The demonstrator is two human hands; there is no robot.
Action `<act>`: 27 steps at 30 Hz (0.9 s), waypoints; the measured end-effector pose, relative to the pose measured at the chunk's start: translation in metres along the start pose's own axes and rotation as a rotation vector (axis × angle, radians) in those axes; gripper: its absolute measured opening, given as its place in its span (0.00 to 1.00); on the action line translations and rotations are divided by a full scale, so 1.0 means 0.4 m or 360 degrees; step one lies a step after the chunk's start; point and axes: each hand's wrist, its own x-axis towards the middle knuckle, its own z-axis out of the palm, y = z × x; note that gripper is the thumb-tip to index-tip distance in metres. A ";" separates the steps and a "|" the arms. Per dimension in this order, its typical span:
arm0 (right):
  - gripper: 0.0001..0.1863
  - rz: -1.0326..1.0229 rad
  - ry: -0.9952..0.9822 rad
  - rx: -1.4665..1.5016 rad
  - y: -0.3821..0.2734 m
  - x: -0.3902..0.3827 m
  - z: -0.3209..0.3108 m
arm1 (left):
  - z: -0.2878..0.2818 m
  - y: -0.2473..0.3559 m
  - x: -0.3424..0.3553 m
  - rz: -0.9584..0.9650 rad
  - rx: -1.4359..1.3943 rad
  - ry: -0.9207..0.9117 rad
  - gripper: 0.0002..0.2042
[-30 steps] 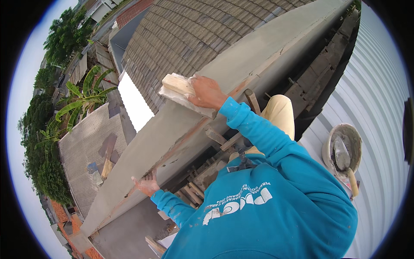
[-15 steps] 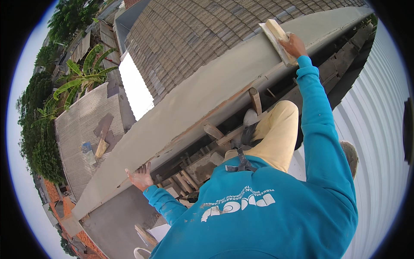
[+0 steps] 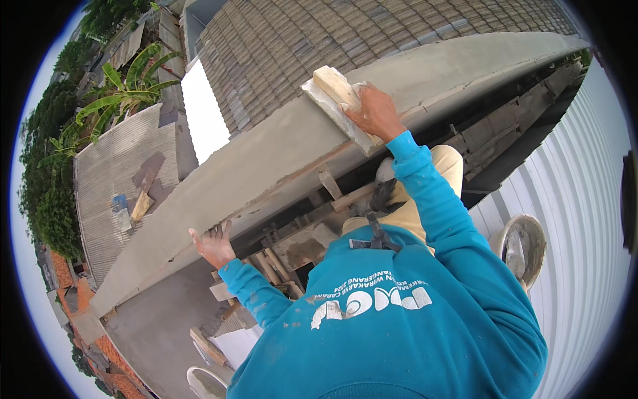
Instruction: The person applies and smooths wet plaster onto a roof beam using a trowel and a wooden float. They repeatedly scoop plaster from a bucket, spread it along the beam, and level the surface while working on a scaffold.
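While the right hand [image 3: 376, 114] grips the wooden float [image 3: 334, 85] with closed fingers, it lies across the grey plastered ledge [image 3: 266, 156]. The left hand [image 3: 215, 249], fingers open and spread, rests at the ledge's near edge. A bucket [image 3: 534, 245] stands on corrugated sheeting [image 3: 588, 199].

Teal sweatshirt [image 3: 412, 349] with white lettering [image 3: 326, 312]; pale yellow trousers [image 3: 449, 169]; cream float [image 3: 337, 114]; plain grey ledge [image 3: 266, 159]; brown-grey roof tiles [image 3: 279, 60] in rows; silvery white metal sheeting [image 3: 585, 199] with ribbed stripes.
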 end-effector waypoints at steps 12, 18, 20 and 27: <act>0.25 -0.0510 -0.0180 0.0590 -0.374 -0.162 0.160 | -0.020 -0.002 0.034 -0.0027 -0.0087 0.0070 0.54; 0.28 -0.0010 -0.0260 0.0905 -0.260 -0.119 -0.013 | -0.039 0.008 0.034 -0.0117 -0.0131 -0.0016 0.59; 0.31 0.0130 -0.0130 0.0847 -0.096 -0.072 -0.063 | -0.031 0.013 0.023 -0.0099 -0.0113 -0.0003 0.61; 0.30 0.0777 0.0291 0.0385 0.440 0.033 -0.322 | -0.008 0.014 0.011 -0.0141 -0.0108 0.0084 0.60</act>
